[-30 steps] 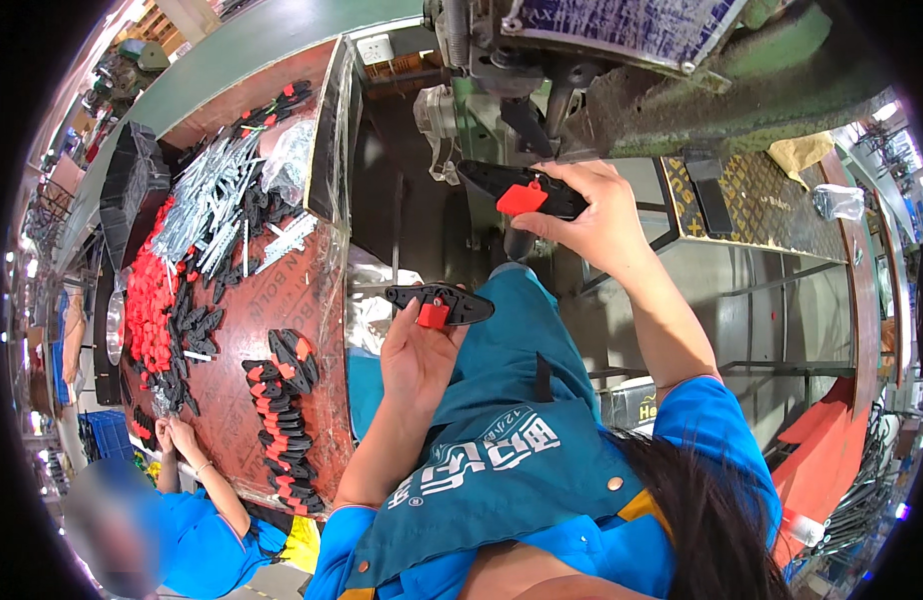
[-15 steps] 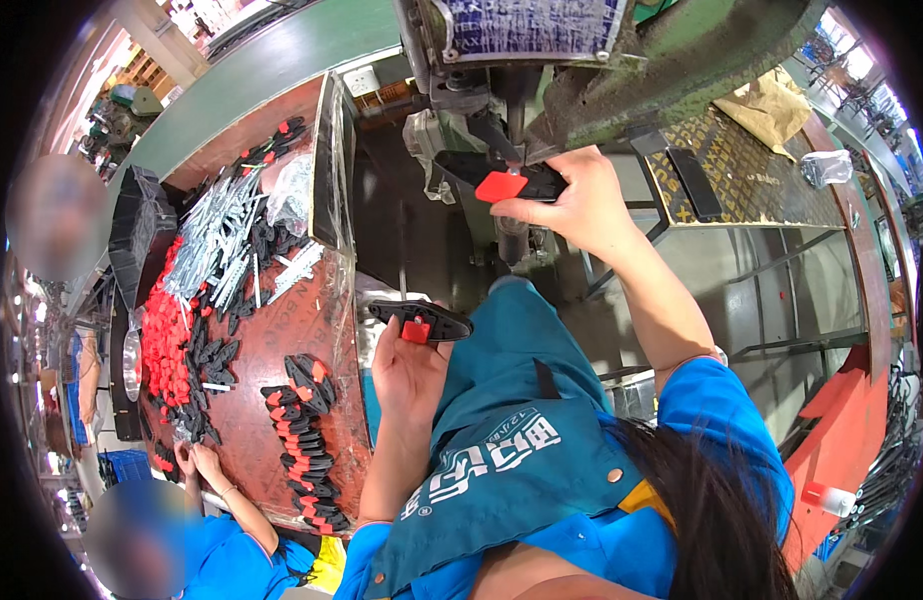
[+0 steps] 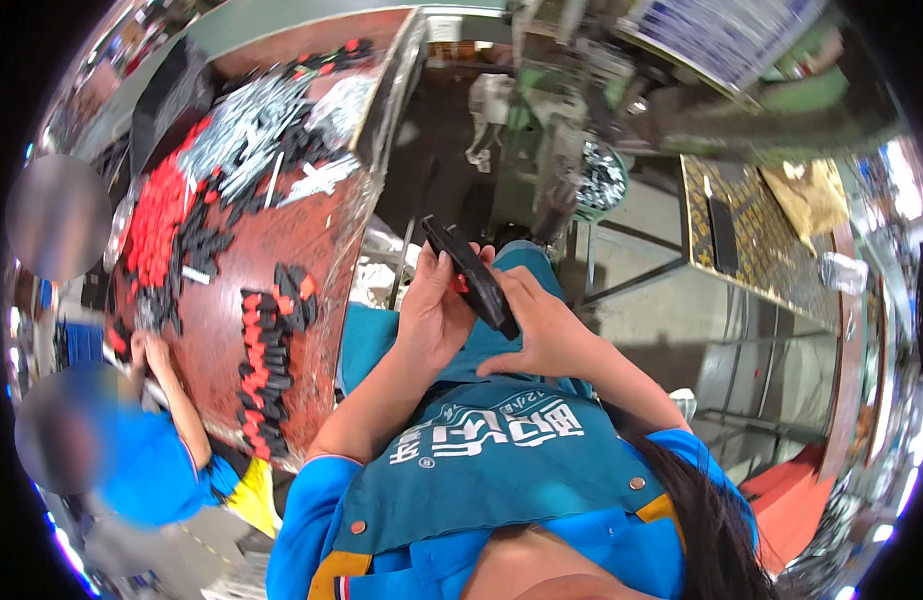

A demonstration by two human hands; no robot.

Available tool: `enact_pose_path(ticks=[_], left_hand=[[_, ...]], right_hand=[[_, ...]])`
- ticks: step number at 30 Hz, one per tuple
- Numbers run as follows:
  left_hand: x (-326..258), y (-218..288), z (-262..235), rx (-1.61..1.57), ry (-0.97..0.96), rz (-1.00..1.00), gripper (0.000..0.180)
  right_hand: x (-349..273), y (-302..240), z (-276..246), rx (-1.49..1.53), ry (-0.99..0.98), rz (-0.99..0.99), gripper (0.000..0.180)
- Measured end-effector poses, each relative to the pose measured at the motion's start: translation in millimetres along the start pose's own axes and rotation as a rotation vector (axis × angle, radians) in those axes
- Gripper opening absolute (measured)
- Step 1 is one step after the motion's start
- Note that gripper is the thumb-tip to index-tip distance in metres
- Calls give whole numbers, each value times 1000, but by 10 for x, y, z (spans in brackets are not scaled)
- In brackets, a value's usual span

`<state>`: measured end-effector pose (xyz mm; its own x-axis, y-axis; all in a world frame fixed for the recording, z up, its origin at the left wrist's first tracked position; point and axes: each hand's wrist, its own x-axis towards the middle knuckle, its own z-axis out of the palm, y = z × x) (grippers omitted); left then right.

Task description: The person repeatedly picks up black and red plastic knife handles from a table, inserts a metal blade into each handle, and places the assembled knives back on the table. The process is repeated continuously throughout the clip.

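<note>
Hands, two, bare, held together over the lap above a teal apron (image 3: 502,440). Left hand (image 3: 434,315): fingers wrapped around the near side of a long black handle piece (image 3: 470,275), thumb laid along it. Right hand (image 3: 538,325): closed on the lower end of the same piece, fingers curled under it. Both hands are clamped on this one item; it lies tilted, upper end pointing up and to the left, lower end down and to the right.

Small red part (image 3: 463,285): shows between the two hands, against the underside of the black piece; how it is fitted cannot be told.

Worktable (image 3: 312,240), reddish-brown top, to the person's left. Along its near edge: a row of black-and-red handle pieces (image 3: 267,360), stacked closely. Toward the far left edge: a heap of loose red parts (image 3: 157,215) with black pieces mixed in beside it. At the far corner: a pile of bright metal blades (image 3: 247,125), overlapping.

Second person's hand (image 3: 154,352): rests at the table's left edge, near the end of the row, sleeve blue.

Green machine (image 3: 542,150): stands ahead of the hands, beyond the knees, well apart from the held piece. Perforated metal tray (image 3: 757,250): to the right of the machine, with a dark flat bar lying on it.
</note>
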<state>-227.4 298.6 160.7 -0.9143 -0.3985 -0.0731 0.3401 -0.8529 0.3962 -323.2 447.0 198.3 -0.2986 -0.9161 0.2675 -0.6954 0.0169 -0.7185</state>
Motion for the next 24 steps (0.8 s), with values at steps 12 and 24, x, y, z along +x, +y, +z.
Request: enact_pose_path(ticks=[12,24], left_hand=[[-618,491,-441,140,264,337,46],[-1084,766,-1579,103,817,441,41]], right_hand=[[791,49,1030,1125,-263,518,35],[1939,445,2741,953,-203,532,33]])
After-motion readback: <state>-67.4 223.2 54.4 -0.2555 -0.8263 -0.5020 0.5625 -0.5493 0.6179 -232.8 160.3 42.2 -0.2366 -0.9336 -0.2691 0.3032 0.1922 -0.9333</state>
